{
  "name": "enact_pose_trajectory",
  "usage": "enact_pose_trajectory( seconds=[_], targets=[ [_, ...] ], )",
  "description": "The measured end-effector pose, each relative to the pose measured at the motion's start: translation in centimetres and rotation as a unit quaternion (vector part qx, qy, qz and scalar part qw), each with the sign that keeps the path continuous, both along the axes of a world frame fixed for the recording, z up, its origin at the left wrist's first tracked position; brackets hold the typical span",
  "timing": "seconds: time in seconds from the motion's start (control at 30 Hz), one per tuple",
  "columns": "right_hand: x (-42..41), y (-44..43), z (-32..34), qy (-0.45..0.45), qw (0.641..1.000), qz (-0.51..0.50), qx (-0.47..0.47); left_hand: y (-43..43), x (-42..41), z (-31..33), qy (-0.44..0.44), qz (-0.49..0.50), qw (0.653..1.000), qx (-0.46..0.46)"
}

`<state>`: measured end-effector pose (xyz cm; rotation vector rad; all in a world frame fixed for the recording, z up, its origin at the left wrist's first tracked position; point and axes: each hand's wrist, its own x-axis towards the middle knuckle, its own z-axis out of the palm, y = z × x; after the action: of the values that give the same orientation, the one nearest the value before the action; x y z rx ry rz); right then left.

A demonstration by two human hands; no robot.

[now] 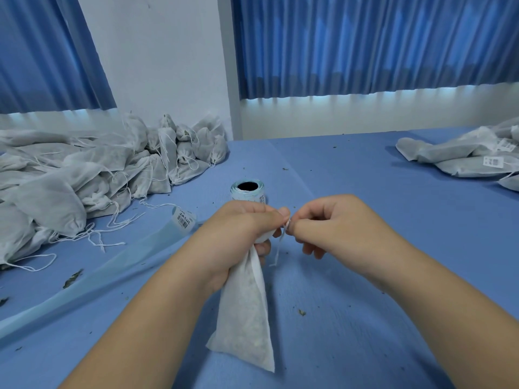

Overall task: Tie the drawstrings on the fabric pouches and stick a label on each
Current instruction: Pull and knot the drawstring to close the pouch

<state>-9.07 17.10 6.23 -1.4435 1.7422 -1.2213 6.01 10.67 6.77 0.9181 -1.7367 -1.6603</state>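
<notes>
A white fabric pouch with filling hangs down to the blue table from my left hand, which grips its gathered neck. My right hand pinches the pouch's thin white drawstring right beside the left fingertips; the loose string end dangles below. A roll of labels stands just behind my hands. Its backing strip runs left and toward me across the table, with one barcode label on it near the roll.
A big heap of white pouches with loose strings fills the left side up to the wall. A smaller pile of labelled pouches lies at the far right. Dried leaf bits are scattered on the blue table. Blue curtains hang behind.
</notes>
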Motion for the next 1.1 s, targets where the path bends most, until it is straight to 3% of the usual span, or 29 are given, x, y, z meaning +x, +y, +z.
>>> enact_pose_trajectory(
  seconds=[0.27,0.67,0.93,1.1],
  targets=[
    [0.0,0.2,0.0,0.01,1.0,0.018,-0.017,-0.5,0.3,-0.2,0.009,-0.03,0.999,0.034],
    [0.0,0.1,-0.1,0.077,0.993,-0.037,-0.086,-0.5,-0.1,-0.7,0.006,0.01,0.999,0.033],
    [0.8,1.0,0.6,0.019,0.987,0.001,-0.157,-0.3,-0.3,-0.7,0.001,0.037,0.999,0.006],
    [0.9,0.9,0.4,0.031,0.988,0.023,-0.149,-0.2,-0.3,-0.6,0.004,0.043,0.999,0.003]
  ],
)
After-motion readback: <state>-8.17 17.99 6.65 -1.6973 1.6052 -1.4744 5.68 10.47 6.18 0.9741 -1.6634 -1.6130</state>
